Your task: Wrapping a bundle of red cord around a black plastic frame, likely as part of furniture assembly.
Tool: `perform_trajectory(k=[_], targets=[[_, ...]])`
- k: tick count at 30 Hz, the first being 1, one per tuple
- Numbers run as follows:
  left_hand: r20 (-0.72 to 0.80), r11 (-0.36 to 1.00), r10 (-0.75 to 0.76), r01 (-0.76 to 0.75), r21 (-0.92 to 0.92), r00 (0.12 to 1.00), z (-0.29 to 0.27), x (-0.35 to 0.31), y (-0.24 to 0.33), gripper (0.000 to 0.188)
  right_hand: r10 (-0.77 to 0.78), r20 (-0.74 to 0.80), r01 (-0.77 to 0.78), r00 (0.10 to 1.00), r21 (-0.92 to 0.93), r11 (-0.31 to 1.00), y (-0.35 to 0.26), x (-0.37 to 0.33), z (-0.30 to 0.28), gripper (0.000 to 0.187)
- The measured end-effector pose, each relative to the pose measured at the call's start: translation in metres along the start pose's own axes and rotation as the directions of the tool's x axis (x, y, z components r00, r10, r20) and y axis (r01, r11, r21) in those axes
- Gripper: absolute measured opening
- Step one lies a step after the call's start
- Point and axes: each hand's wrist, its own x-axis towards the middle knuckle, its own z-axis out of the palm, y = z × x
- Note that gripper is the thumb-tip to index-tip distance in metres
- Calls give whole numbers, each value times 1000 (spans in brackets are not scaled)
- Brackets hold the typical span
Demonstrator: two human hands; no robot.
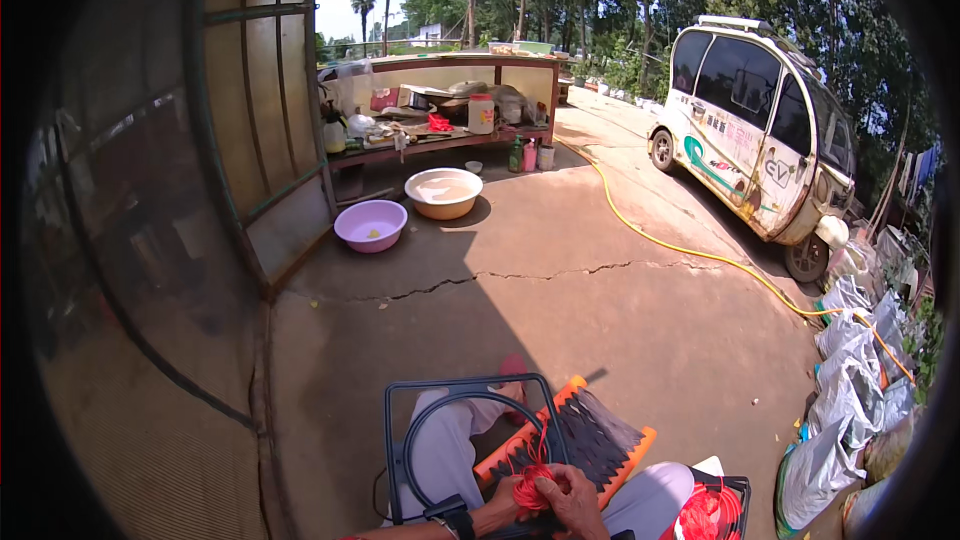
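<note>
A small bundle of thin red cord (531, 487) is held low in front of me, with loose strands rising from it. My left hand (501, 510) is closed around its left side. My right hand (573, 500) pinches it from the right, fingers bent over it. Around my left leg stands a dark frame (388, 440) with a round hoop (410, 450) inside it; the red strands reach up to its right side. Just beyond my hands lies an orange-edged piece (640, 450) with dark, jagged strips across it. My wrists partly hide the frame's lower part.
By my right leg, a black crate (742, 500) holds red material. White sacks (815, 470) line the right side. A yellow hose (690, 248) crosses the concrete toward a parked three-wheeler (740, 130). Ahead are a purple basin (370, 240), a water-filled basin (443, 208) and a cluttered shelf (440, 140).
</note>
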Motion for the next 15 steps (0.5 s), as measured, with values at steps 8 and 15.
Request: perform_trajectory(k=[8,15], targets=[[160,975,-153,176,-138,975,-23,2,8,26,-294,160,269,942,160,950,52,20,9,42],[-1,999,-42,42,6,999,-11,6,8,24,-389,202,437,899,-481,760,67,37,11,40]])
